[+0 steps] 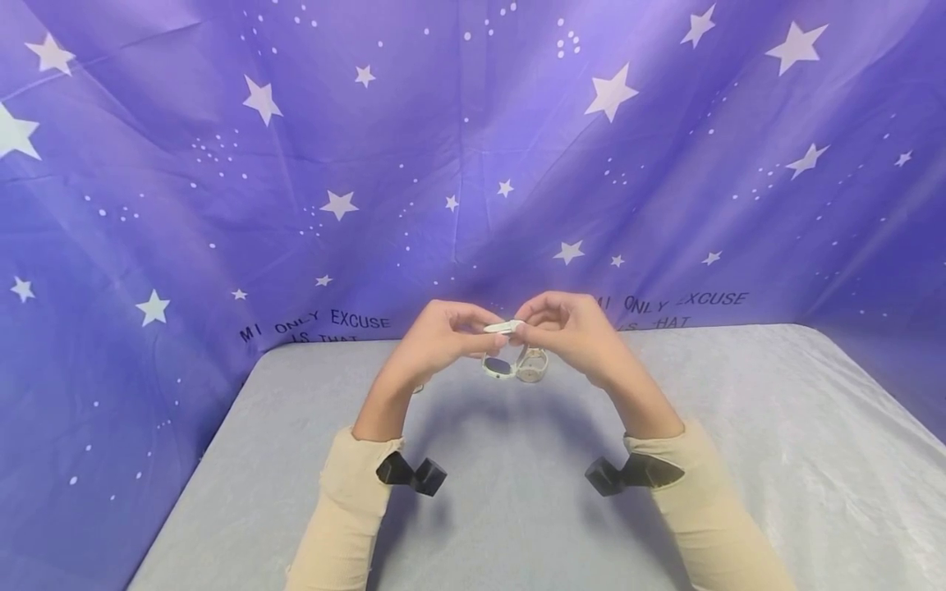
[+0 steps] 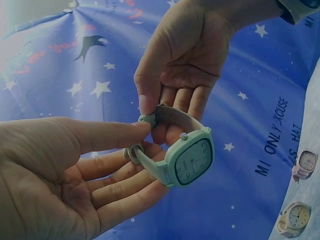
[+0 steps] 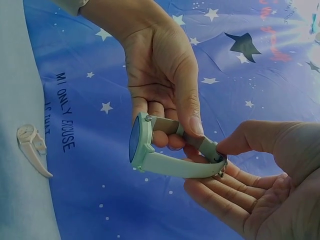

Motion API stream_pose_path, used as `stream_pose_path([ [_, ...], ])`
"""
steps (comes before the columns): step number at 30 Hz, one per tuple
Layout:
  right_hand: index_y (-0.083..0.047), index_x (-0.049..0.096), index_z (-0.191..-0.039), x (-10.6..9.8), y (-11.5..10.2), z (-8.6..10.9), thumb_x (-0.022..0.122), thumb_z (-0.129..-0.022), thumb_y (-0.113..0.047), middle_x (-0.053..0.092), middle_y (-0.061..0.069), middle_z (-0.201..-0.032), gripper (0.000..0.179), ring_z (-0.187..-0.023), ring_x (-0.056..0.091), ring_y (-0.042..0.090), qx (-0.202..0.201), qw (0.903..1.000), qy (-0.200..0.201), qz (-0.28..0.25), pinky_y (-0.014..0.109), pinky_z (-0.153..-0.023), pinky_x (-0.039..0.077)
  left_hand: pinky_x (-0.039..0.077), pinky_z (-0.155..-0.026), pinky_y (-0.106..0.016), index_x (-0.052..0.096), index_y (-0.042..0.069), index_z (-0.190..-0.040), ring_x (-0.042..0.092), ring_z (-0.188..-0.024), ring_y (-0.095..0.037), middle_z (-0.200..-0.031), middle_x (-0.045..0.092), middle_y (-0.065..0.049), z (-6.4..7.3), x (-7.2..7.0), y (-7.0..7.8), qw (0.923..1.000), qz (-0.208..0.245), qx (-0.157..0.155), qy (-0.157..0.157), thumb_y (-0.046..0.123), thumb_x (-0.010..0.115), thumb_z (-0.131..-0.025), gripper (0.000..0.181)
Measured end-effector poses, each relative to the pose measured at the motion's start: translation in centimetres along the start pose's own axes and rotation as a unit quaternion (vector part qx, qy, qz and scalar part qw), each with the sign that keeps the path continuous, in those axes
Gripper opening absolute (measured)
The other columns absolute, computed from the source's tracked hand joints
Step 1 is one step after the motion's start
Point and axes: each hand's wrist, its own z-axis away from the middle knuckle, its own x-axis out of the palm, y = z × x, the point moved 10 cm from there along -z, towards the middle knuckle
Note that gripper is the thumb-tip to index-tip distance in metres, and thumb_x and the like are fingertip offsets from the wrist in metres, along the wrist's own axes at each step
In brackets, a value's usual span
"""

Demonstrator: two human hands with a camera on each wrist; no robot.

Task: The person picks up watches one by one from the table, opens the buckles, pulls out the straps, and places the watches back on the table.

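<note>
**Close work, held in mid-air**

Nearest us, the left hand (image 1: 441,336) and the right hand (image 1: 575,330) each had the grip clamped, thumb and fingers pinching the strap (image 3: 175,167) of a pale green watch (image 2: 192,160). The watch hung between them in the air, its case tilted and its strap curved into a loop. We judged the step in hand to be working the strap at its buckle (image 3: 221,169); whether it was being fastened or undone, we could not tell. The next move, we thought, called for one hand to steady the buckle while the other guided the strap end, though fingertips covered much of that spot.

Beyond, on the cloth-covered bench (image 1: 739,460), we saw a pinkish watch (image 2: 305,162) and a cream watch (image 2: 295,217), apart from the hands. Farthest off hung a starry backdrop (image 1: 443,98).
</note>
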Motion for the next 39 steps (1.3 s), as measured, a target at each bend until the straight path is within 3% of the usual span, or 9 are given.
stream_pose_path([
  [6,0.003,0.068,-0.107,0.1,0.4,0.0,0.071,-0.091,-0.006,0.076,0.016,-0.097,0.019,-0.085,0.075,0.016,0.006,1.0,-0.005,0.001,0.033,-0.088,0.059,0.064,-0.082,-0.04,0.076,0.0,-0.108,0.076,-0.083,-0.019,-0.095,0.078,-0.013,0.1,0.0,-0.2,1.0,0.0,-0.007,-0.001,0.005,0.078,-0.086,0.023],
  [12,0.004,0.066,-0.109,0.0,0.7,-0.1,0.071,-0.092,-0.007,0.077,0.015,-0.097,0.022,-0.091,0.075,0.022,0.012,0.9987,-0.029,-0.04,0.047,-0.099,0.057,0.063,-0.085,-0.044,0.075,-0.001,-0.108,0.075,-0.084,-0.02,-0.097,0.076,-0.015,0.2,0.0,0.2,0.9998,0.013,0.009,-0.011,0.001,0.076,-0.086,0.023],
  [17,0.005,0.065,-0.111,0.0,0.8,-0.1,0.07,-0.093,-0.009,0.078,0.014,-0.098,0.023,-0.092,0.076,0.021,0.014,0.997,-0.04,-0.065,0.053,-0.102,0.055,0.064,-0.082,-0.04,0.075,0.0,-0.108,0.075,-0.086,-0.02,-0.098,0.076,-0.015,0.1,0.0,0.3,0.9997,0.008,0.016,-0.015,0.001,0.076,-0.085,0.023],
  [23,0.005,0.062,-0.112,0.2,0.9,-0.1,0.067,-0.094,-0.008,0.079,0.011,-0.097,0.023,-0.093,0.076,0.021,0.023,0.9954,-0.043,-0.082,0.053,-0.104,0.053,0.064,-0.081,-0.037,0.076,-0.001,-0.107,0.073,-0.088,-0.02,-0.098,0.076,-0.015,0.2,-0.1,0.5,0.9999,0.001,0.009,-0.009,0.002,0.077,-0.085,0.022],
  [30,0.005,0.06,-0.112,0.6,0.8,-0.2,0.062,-0.096,-0.006,0.079,0.006,-0.095,0.02,-0.095,0.077,0.023,0.021,0.9921,-0.058,-0.109,0.041,-0.098,0.059,0.064,-0.081,-0.039,0.076,0.002,-0.107,0.072,-0.089,-0.02,-0.098,0.076,-0.013,0.4,-0.3,0.6,0.9998,-0.014,0.01,-0.01,0.005,0.078,-0.086,0.022],
  [39,0.004,0.059,-0.111,0.7,0.9,-0.4,0.06,-0.095,-0.005,0.079,0.006,-0.098,0.019,-0.096,0.076,0.023,0.019,0.9908,-0.063,-0.118,0.04,-0.099,0.058,0.064,-0.082,-0.038,0.076,0.002,-0.108,0.073,-0.091,-0.021,-0.099,0.076,-0.014,0.4,-0.6,0.8,0.9997,-0.011,0.015,-0.016,0.006,0.077,-0.087,0.021],
])
